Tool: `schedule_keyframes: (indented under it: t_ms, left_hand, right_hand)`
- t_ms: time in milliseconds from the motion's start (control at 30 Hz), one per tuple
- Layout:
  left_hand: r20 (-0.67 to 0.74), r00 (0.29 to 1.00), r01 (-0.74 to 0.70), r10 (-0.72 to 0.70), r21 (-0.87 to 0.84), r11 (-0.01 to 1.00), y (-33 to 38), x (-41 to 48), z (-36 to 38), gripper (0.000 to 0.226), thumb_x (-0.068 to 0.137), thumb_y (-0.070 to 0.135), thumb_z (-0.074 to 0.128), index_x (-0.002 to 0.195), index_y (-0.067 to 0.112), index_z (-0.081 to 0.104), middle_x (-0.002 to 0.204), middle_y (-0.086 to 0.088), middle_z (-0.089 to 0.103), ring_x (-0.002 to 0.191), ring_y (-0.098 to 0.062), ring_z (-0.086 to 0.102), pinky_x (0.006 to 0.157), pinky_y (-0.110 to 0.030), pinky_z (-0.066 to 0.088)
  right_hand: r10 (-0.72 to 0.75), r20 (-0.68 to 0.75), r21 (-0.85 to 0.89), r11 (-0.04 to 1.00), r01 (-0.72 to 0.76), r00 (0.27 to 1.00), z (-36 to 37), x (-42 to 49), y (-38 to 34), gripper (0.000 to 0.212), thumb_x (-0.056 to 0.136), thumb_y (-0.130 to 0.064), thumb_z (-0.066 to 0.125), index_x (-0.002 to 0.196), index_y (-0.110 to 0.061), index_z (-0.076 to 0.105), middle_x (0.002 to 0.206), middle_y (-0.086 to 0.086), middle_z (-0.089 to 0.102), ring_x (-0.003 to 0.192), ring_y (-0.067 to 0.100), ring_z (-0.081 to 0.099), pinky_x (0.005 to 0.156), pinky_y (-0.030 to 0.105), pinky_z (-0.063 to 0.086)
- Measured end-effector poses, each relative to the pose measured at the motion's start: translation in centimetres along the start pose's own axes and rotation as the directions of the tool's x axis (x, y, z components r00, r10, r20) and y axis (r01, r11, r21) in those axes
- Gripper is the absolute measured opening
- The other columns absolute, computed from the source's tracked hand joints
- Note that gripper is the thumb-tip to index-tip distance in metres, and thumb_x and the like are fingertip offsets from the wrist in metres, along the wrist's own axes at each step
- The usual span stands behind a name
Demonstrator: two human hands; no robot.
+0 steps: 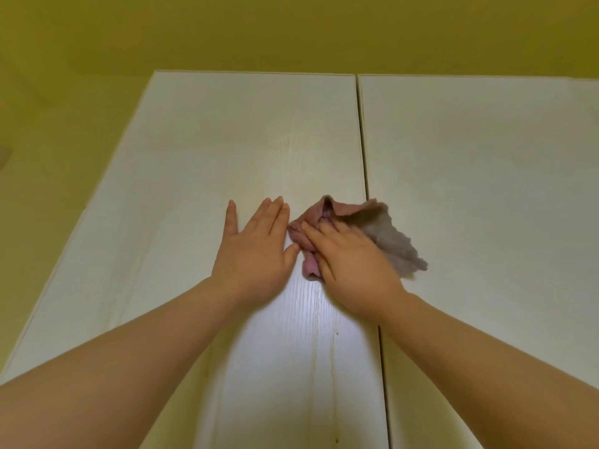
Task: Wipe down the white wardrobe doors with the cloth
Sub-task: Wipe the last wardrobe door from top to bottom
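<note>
Two white wardrobe doors fill the view, the left door [201,163] and the right door [486,189], split by a narrow dark gap [363,150]. A pinkish-brown cloth [389,234] lies crumpled across that gap at mid-height. My right hand [350,264] presses flat on the cloth with straight fingers pointing up and left. My left hand [256,251] rests flat on the left door, fingers spread, its thumb close to the cloth's left edge.
A yellow wall [291,30] surrounds the wardrobe above and to the left [48,157]. The doors' top edge runs across the upper part of the view. A bright reflection shows on the left door below my hands.
</note>
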State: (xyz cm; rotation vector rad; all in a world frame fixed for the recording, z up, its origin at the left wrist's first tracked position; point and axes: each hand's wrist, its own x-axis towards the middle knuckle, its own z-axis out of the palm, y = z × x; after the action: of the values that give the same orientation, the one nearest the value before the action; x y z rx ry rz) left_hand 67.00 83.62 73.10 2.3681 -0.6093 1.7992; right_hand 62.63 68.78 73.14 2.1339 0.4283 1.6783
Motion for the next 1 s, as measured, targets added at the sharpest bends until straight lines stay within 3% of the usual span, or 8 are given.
schedule_keyframes:
  t_ms: [67, 200, 267, 367, 533, 700, 900, 1000]
  left_hand:
    - [0.007, 1.000, 0.007, -0.007, 0.003, 1.000, 0.0, 0.0, 0.0, 0.062, 0.100, 0.045, 0.010, 0.151, 0.015, -0.011, 0.159, 0.003, -0.013, 0.145, -0.009, -0.014, 0.112, -0.048, -0.018]
    - [-0.007, 1.000, -0.006, 0.006, -0.043, 0.999, 0.1, 0.3, -0.5, 0.063, 0.100, 0.045, 0.014, 0.150, 0.017, -0.012, 0.158, 0.004, -0.015, 0.144, -0.008, -0.015, 0.112, -0.047, -0.019]
    - [-0.045, 0.998, -0.037, 0.034, -0.072, 0.997, -0.7, -0.1, -0.8, 0.063, 0.100, 0.042, 0.019, 0.150, 0.019, -0.012, 0.158, 0.006, -0.015, 0.144, -0.007, -0.014, 0.111, -0.044, -0.020]
    - [-0.070, 0.993, -0.095, 0.092, -0.041, 0.995, -3.3, -1.2, -0.5, 0.063, 0.100, 0.039, 0.021, 0.150, 0.022, -0.013, 0.158, 0.009, -0.015, 0.143, -0.005, -0.016, 0.111, -0.040, -0.022]
    - [-0.113, 0.993, -0.028, 0.014, -0.116, 0.993, -8.6, -1.6, -0.2, 0.058, 0.101, 0.038, 0.017, 0.151, 0.022, -0.009, 0.158, 0.010, -0.014, 0.143, -0.004, -0.016, 0.114, -0.038, -0.019]
    - [-0.145, 0.989, -0.041, 0.020, -0.144, 0.989, -13.5, -1.2, 0.4, 0.057, 0.101, 0.038, 0.015, 0.151, 0.024, -0.009, 0.158, 0.012, -0.012, 0.143, -0.003, -0.016, 0.114, -0.037, -0.017]
    - [-0.195, 0.981, -0.033, -0.008, -0.206, 0.978, -17.0, -1.4, 1.4, 0.056, 0.098, 0.039, 0.002, 0.151, 0.025, -0.007, 0.158, 0.014, -0.011, 0.142, -0.002, -0.018, 0.112, -0.035, -0.020]
    - [-0.212, 0.975, 0.011, -0.062, -0.233, 0.972, -18.8, -1.3, 1.5, 0.054, 0.099, 0.037, 0.003, 0.151, 0.024, -0.004, 0.158, 0.012, -0.010, 0.143, -0.003, -0.016, 0.113, -0.033, -0.018]
  right_hand:
    - [0.021, -0.074, 0.012, 1.000, -0.021, 0.997, -0.4, 0.4, 1.2, 0.054, 0.089, -0.033, 0.027, 0.137, -0.016, 0.044, 0.139, 0.007, 0.048, 0.115, 0.026, 0.056, 0.093, 0.034, 0.044]
    - [0.272, -0.021, 0.012, 0.962, -0.272, 0.962, -0.4, 2.7, 0.5, 0.054, 0.099, -0.032, 0.023, 0.149, -0.021, 0.009, 0.155, 0.002, 0.014, 0.141, 0.021, 0.015, 0.111, 0.034, 0.015]
    - [0.129, 0.009, -0.002, 0.992, -0.129, 0.992, 0.3, 2.8, -1.4, 0.055, 0.096, -0.038, 0.015, 0.148, -0.020, 0.015, 0.155, 0.001, 0.017, 0.142, 0.021, 0.013, 0.112, 0.034, 0.011]
    - [-0.005, 0.039, -0.004, 1.000, 0.006, 0.999, 0.5, 2.6, -1.3, 0.061, 0.091, -0.043, 0.007, 0.146, -0.024, 0.023, 0.153, -0.001, 0.025, 0.130, 0.023, 0.040, 0.105, 0.037, 0.032]
    - [0.397, -0.040, -0.021, 0.917, -0.398, 0.917, 0.3, 7.0, -2.3, 0.051, 0.100, -0.028, 0.024, 0.149, -0.019, 0.011, 0.155, 0.004, 0.016, 0.142, 0.025, 0.010, 0.114, 0.037, 0.011]
    - [0.161, -0.017, -0.043, 0.986, -0.161, 0.987, 2.5, 8.5, -8.0, 0.057, 0.092, -0.041, 0.007, 0.148, -0.030, 0.014, 0.155, -0.006, 0.018, 0.139, 0.017, 0.022, 0.109, 0.032, 0.019]
    - [0.457, -0.102, -0.022, 0.887, -0.461, 0.884, 2.9, 12.6, -9.2, 0.050, 0.100, -0.027, 0.023, 0.149, -0.021, 0.013, 0.154, 0.002, 0.018, 0.142, 0.022, 0.012, 0.112, 0.036, 0.014]
    - [0.227, -0.036, -0.041, 0.973, -0.228, 0.973, 4.2, 12.8, -12.6, 0.055, 0.094, -0.038, 0.011, 0.148, -0.026, 0.015, 0.154, -0.003, 0.019, 0.140, 0.021, 0.018, 0.111, 0.034, 0.015]
